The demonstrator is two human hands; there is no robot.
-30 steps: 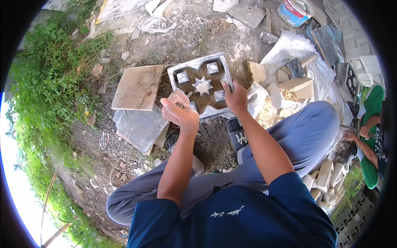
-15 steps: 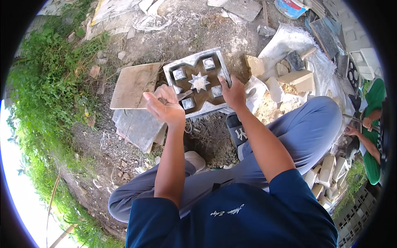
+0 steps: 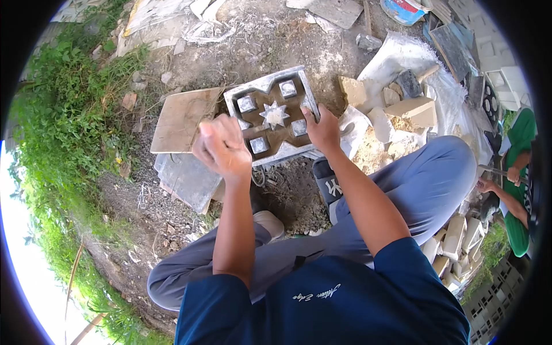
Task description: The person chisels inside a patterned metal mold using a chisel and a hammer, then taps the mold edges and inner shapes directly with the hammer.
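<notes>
A grey metal mould [image 3: 280, 150] with a star and several square blocks inside lies tilted in front of me. My right hand [image 3: 324, 131] grips its right edge, the thumb on the rim. Beside its lower left corner is my left hand [image 3: 223, 148], fingers curled and slightly smeared by motion; what it holds is hidden. Behind that hand lies a flat brown board [image 3: 183, 122], with a grey slab [image 3: 187, 177] partly under it.
Broken tan blocks [image 3: 417, 111] and a white sack [image 3: 397, 57] lie to the right. A blue and red bucket [image 3: 404, 11] stands at the top right. Green plants [image 3: 69, 103] grow at the left. Another person's hands [image 3: 489, 187] hold a rod at the far right.
My left hand moved left and down from over the mould's lower left part, and its fingers turned. The mould and my right hand shifted slightly up and left in view.
</notes>
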